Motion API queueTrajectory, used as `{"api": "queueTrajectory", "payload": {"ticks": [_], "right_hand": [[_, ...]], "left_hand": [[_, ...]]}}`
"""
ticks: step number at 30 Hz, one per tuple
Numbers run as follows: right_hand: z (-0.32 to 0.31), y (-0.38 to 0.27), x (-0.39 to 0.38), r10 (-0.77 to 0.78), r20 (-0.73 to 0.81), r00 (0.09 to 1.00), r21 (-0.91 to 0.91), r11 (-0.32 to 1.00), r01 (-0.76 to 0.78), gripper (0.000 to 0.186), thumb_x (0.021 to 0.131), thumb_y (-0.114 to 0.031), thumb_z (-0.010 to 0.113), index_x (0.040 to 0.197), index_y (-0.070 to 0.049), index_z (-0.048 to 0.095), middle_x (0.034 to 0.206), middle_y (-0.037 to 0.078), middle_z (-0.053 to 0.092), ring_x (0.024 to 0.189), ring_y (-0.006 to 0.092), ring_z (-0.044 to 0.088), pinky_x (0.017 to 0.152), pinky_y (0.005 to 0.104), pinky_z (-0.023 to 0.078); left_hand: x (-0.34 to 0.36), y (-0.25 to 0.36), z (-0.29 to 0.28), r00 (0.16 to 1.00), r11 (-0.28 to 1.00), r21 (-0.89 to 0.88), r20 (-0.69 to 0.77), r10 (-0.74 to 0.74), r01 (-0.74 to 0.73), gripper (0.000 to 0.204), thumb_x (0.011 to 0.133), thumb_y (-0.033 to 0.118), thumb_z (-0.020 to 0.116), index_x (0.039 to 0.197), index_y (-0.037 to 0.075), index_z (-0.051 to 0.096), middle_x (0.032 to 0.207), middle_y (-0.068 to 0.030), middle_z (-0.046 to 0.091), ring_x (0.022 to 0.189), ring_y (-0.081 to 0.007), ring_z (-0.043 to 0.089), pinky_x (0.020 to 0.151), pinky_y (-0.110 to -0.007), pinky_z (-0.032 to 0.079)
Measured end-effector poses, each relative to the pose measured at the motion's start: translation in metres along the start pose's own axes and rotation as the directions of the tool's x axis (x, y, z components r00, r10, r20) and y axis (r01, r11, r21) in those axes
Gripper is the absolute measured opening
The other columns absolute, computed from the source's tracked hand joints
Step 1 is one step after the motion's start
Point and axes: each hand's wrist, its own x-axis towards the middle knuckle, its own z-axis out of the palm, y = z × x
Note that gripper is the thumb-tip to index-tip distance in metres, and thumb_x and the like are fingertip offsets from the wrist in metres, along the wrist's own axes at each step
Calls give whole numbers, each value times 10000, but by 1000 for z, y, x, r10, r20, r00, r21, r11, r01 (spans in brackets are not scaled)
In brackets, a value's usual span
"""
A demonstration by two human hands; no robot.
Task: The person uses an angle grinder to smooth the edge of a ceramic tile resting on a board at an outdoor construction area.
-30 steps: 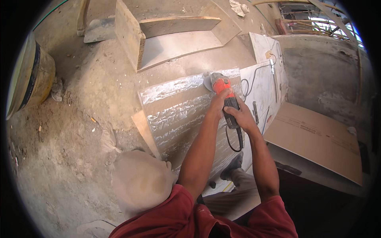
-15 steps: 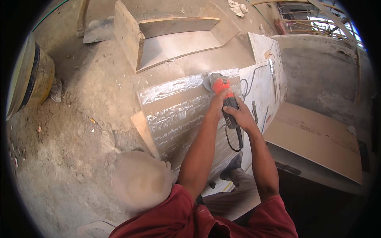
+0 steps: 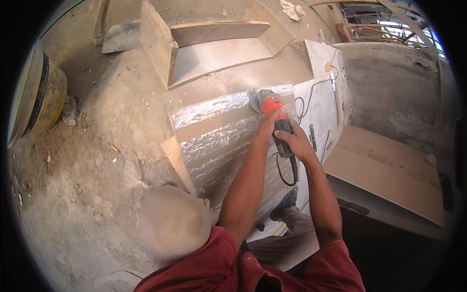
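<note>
Both hands are closed on a red and black angle grinder. My left hand grips it close to the red head, while my right hand wraps the black body, thumb across the top. The grinder's disc is at the far edge of a large flat panel with brown and whitish, rough-textured bands. Whether the disc touches the panel is hard to make out. From the rear of the tool a black cord loops down. The panel's left side lies by a light wooden piece.
Beyond the panel stand joined boards. A shovel blade lies far left, near a dirty bucket. To the right are a brown sheet and a grey wall. My shod foot is beside the panel.
</note>
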Motion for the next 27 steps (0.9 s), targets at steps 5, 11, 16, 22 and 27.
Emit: {"api": "queueTrajectory", "payload": {"ticks": [5, 11, 16, 22, 27], "right_hand": [[0, 1, -1, 6, -24, 1000, 15, 1000, -6, 867, 828, -179, 707, 1524, 48, 243, 1129, 112, 618, 928, 163, 597, 812, 276, 492], [6, 6, -1, 23, -15, 1000, 174, 985, -20, 796, 825, -193, 703, 1491, 31, 328, 1159, 141, 619, 1010, 194, 602, 869, 310, 491], [8, 13, 4, 1, -5, 1000, 174, 985, 0, 793, 827, -190, 703, 1488, 39, 328, 1156, 136, 624, 1002, 195, 605, 861, 307, 493], [-2, 9, 6, -4, 31, 1000, 49, 999, 2, 816, 823, -201, 710, 1494, 43, 315, 1145, 149, 628, 1008, 202, 606, 873, 311, 488], [3, 4, 5, 3, 2, 1000, 99, 995, -3, 825, 820, -204, 713, 1496, 48, 311, 1173, 151, 622, 1023, 201, 605, 883, 307, 484]], "left_hand": [[-1, 0, 7, 1000, 1000, 2, -1, 13, -13, 301, 857, 258, 699, 1029, 27, 611, 843, -76, 636, 675, -195, 648, 605, -353, 545], [-6, 6, 6, 998, 996, 81, -47, 43, -39, 290, 849, 252, 705, 1003, 22, 620, 823, -67, 636, 655, -187, 643, 578, -337, 531], [-8, 10, 6, 997, 993, 115, -72, 27, -18, 299, 857, 258, 701, 1016, 16, 624, 824, -70, 640, 659, -189, 647, 582, -339, 535], [-7, 5, 10, 998, 999, 27, -60, 21, -20, 300, 867, 259, 696, 1022, 14, 618, 834, -76, 639, 668, -198, 651, 591, -349, 540], [3, 7, -2, 1000, 998, 51, 0, 25, -25, 317, 879, 267, 676, 1066, 25, 591, 869, -75, 634, 719, -197, 654, 636, -347, 553]]}}
